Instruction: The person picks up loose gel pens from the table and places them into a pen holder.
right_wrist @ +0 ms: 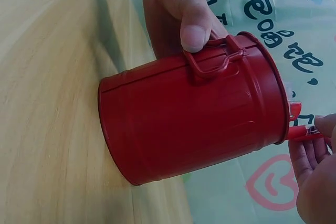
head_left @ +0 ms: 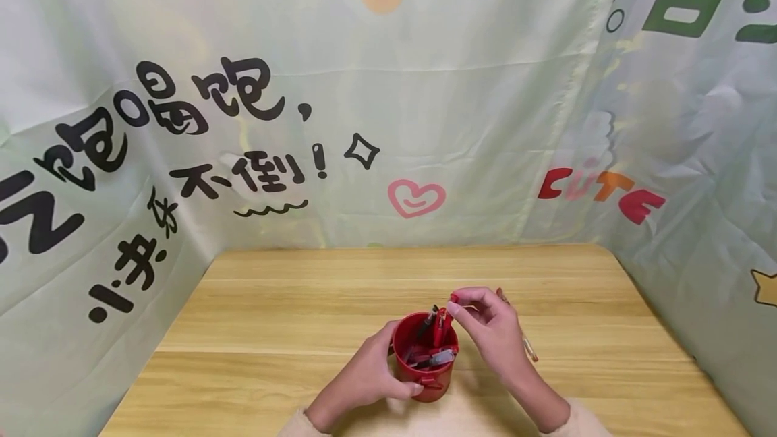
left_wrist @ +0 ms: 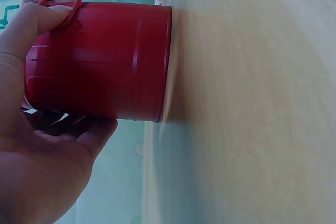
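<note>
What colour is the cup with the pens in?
The cup is red, clearest in the right wrist view.

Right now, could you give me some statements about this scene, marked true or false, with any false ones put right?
1. The left hand grips a red cup. True.
2. The cup is empty. False: pens are inside it.
3. The right hand pinches a red pen at the cup's rim. True.
4. A pink heart is drawn on the table. False: the heart is on the cloth behind the table.
5. A red loop sticks out from the cup's side. True.
</note>
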Demonstrator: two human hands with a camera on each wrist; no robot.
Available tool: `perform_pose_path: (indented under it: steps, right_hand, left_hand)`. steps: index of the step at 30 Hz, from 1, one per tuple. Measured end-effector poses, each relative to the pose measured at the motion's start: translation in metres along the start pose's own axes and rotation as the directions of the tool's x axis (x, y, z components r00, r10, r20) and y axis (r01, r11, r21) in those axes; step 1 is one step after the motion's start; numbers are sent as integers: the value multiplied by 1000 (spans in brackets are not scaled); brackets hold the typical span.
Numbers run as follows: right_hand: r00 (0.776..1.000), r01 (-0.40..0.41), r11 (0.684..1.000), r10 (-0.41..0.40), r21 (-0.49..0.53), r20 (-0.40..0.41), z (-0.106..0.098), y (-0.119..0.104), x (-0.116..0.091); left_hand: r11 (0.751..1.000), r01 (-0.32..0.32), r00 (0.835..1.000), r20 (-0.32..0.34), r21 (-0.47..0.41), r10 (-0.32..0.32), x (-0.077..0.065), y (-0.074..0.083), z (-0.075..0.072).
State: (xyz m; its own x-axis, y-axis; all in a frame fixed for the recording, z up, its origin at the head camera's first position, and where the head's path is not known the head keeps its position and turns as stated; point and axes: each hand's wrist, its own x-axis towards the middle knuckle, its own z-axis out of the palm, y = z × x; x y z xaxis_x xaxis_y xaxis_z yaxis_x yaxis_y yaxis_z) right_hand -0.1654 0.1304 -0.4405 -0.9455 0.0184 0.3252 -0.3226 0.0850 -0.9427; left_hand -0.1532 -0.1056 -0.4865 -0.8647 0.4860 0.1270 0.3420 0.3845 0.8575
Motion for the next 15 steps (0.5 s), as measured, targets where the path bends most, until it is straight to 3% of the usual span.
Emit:
perform_pose_path:
  steps: [15]
  right_hand:
    - [995,88,996,-89,10,40,3,12,-2]
  left_hand:
    - [1000,-6,1000,-12,3,6,0,-2,1]
